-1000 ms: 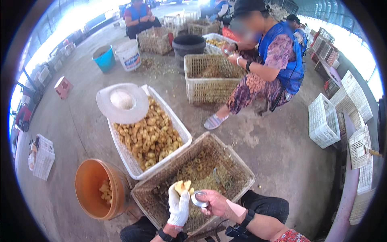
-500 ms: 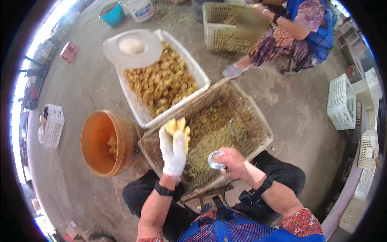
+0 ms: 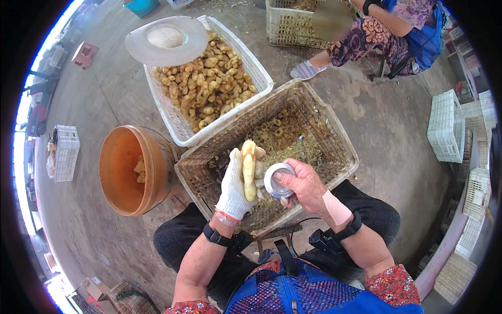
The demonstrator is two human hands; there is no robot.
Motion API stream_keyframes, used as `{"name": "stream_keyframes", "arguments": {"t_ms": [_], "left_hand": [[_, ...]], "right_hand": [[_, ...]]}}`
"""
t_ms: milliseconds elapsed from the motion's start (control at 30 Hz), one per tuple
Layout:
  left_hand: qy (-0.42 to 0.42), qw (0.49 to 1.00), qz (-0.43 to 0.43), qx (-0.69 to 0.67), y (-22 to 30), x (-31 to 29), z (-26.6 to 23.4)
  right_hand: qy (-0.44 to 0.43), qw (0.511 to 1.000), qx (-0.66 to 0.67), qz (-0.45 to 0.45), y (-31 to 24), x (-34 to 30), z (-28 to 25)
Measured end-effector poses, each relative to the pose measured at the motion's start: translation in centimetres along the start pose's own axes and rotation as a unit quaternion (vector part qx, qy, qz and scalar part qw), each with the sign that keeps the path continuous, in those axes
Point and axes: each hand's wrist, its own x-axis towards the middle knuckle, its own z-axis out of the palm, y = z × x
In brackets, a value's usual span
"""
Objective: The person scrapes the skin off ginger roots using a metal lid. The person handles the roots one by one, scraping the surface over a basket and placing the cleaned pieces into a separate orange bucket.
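Observation:
My left hand (image 3: 231, 189), in a white knitted glove, is closed around a pale yellow, peeled-looking piece of ginger (image 3: 248, 175) that stands upright in the palm. Close to its right, my bare right hand (image 3: 309, 187) grips a round, shiny metal ring (image 3: 269, 181), like a short open can, with the thumb inside the rim. A small gap separates the ring from the ginger. Both hands are over a dirty plastic crate (image 3: 342, 144) with yellowish peelings (image 3: 308, 152) inside.
Beyond it, a white crate (image 3: 175, 128) holds many unpeeled ginger pieces (image 3: 209, 83), with a straw hat (image 3: 138, 44) on its corner. An orange bucket (image 3: 117, 178) at left contains a few yellow pieces. Another person (image 3: 381, 42) sits at upper right beside a crate (image 3: 280, 29).
My left hand has turned and come nearer my body, showing the ginger along its length. The metal ring has moved slightly up and left, closer to it. The head view has shifted a little.

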Motion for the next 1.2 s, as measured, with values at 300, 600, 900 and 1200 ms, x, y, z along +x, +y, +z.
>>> {"name": "stream_keyframes", "arguments": {"t_ms": [300, 600, 900, 1200], "left_hand": [[0.019, 0.999, -0.007, -0.027, -1.6, 0.3, -0.2], [0.044, 0.99, -0.134, 0.014, -1.4, -0.9, 1.1], [0.076, 0.98, -0.175, -0.049, -1.2, -0.5, 0.0], [-0.006, 0.963, -0.054, 0.263, -0.4, -1.7, 2.4]], "right_hand": [[-0.001, 0.997, -0.076, 0.005, -0.2, 0.0, 1.0], [0.14, 0.865, -0.44, -0.196, 0.8, 1.6, -2.1], [0.132, 0.906, -0.346, -0.206, -0.5, 1.2, -1.7], [0.088, 0.923, -0.323, -0.187, -1.1, 0.9, -1.6]]}}
